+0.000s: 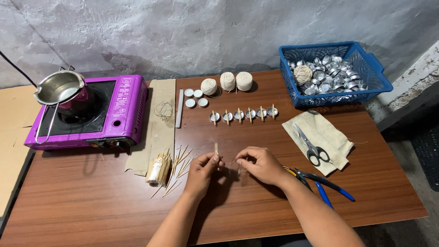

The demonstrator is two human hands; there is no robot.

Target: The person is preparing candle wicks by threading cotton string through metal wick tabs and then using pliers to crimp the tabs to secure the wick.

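I see both hands at lower centre of frame. Left hand pinches a short wooden stick upright. Right hand is pinched narrow just beside it; can't tell what it grips. Loose stick bundle sits left of the hands, 6 small metal cups in a row above, blue pliers right.

Wooden table carries stove, basket, scissors, seemingly pliers.
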